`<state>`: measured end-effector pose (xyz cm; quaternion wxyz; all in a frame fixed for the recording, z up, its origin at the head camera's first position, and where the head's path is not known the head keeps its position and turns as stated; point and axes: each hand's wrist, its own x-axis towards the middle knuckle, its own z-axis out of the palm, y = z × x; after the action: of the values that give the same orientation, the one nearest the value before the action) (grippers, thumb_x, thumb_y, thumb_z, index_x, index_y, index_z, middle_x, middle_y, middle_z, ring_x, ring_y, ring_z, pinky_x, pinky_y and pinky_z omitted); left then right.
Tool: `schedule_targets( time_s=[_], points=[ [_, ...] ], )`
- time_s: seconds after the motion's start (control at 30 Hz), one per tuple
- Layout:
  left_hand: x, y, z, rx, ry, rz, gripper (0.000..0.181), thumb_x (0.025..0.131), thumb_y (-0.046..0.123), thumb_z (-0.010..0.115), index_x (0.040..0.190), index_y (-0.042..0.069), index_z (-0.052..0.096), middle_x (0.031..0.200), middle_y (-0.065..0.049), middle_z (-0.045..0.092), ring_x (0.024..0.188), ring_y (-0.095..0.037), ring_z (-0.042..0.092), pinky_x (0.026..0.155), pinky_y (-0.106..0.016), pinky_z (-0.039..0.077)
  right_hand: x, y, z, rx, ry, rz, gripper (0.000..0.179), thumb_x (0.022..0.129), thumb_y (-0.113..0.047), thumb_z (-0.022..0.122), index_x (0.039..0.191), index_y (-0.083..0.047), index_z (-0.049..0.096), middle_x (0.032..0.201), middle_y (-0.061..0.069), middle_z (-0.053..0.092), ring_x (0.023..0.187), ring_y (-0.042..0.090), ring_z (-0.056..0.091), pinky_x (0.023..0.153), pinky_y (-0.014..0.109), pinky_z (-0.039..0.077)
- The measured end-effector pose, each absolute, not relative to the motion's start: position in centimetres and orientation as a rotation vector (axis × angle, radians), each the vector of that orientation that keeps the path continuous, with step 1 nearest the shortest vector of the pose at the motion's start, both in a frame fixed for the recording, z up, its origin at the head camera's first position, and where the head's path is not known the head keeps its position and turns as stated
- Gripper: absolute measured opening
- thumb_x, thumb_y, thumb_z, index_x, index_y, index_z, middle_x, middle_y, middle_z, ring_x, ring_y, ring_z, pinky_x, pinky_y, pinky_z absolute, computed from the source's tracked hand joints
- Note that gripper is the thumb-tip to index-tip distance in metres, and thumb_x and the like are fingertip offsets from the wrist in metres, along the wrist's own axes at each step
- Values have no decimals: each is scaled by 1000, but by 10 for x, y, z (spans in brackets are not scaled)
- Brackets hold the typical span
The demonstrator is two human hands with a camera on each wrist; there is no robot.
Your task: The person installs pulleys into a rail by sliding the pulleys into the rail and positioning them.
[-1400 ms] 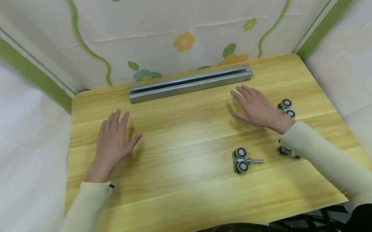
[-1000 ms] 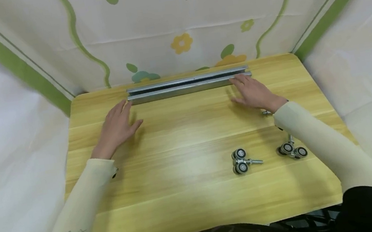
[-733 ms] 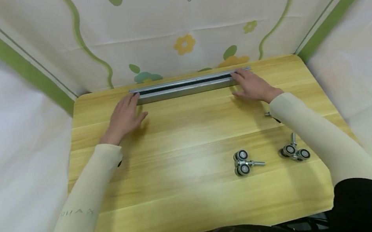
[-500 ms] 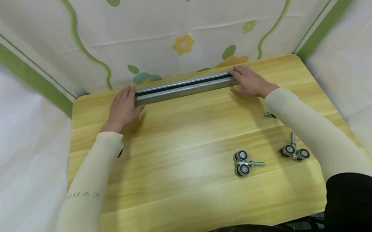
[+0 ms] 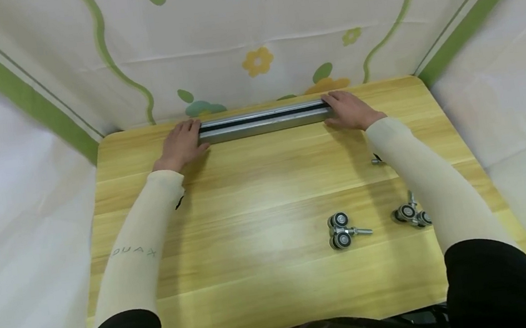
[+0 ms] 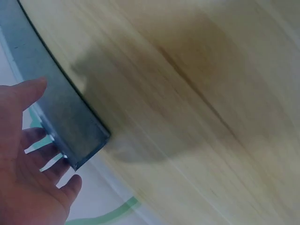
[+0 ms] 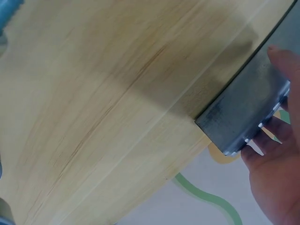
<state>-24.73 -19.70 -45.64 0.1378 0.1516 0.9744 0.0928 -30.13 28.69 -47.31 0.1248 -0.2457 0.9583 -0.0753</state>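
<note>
A grey metal channel rail [image 5: 265,126] with a dark slot along its top lies across the far edge of the wooden table. My left hand [image 5: 180,143] holds it near the left end, and my right hand [image 5: 350,109] holds it near the right end. In the left wrist view, the thumb lies on the rail's [image 6: 61,98] front face and the fingers reach along its slotted side. The right wrist view has the right hand [image 7: 279,173] in a like grip, thumb on the front face. Both rail ends are covered by the hands in the head view.
A roller trolley [image 5: 339,230] with a threaded bolt lies right of the table's middle. Another trolley [image 5: 408,214] sits beside the right forearm, partly covered by the sleeve. A bolt end [image 5: 376,161] shows farther back. White cloth [image 5: 204,32] hangs behind the table.
Both hands have moved forward from over the tabletop to the rail and taken hold of it near its ends. The right sleeve now covers most of the back trolley.
</note>
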Motion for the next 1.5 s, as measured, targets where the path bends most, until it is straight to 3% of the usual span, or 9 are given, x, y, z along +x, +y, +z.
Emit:
schedule_targets(
  time_s=[0.27, 0.47, 0.87, 1.5],
  points=[
    [-253, -187, -456, 452, 2820, 206, 75, 107, 26, 64, 162, -7, 26, 164, -33, 34, 153, -48, 31, 129, -56, 26, -302, 289, -471, -743, 2819, -214, 75, 99, -15, 77, 157, 8, 36, 143, 38, 49, 131, 54, 49, 113, 65, 40],
    [-255, -183, -459, 455, 2833, 176, 74, 106, 21, 67, 162, -6, 27, 161, -32, 37, 151, -47, 34, 128, -53, 27, -302, 289, -467, -699, 2819, -218, 66, 99, -6, 74, 154, 9, 40, 141, 36, 49, 129, 53, 49, 110, 64, 42],
    [-254, -186, -465, 456, 2906, 189, 54, 106, 6, 60, 154, -6, 37, 148, -32, 45, 141, -48, 43, 123, -53, 36, -300, 288, -467, -717, 2779, -256, 63, 99, -8, 75, 149, 11, 42, 137, 34, 49, 123, 50, 51, 105, 62, 45],
    [-238, -202, -463, 590, 2884, 217, 56, 104, 11, 68, 151, -6, 42, 147, -31, 48, 138, -48, 44, 115, -58, 43, -285, 290, -464, -782, 2716, -183, 65, 97, -13, 79, 147, 10, 46, 134, 31, 56, 121, 46, 57, 104, 59, 49]
  ],
)
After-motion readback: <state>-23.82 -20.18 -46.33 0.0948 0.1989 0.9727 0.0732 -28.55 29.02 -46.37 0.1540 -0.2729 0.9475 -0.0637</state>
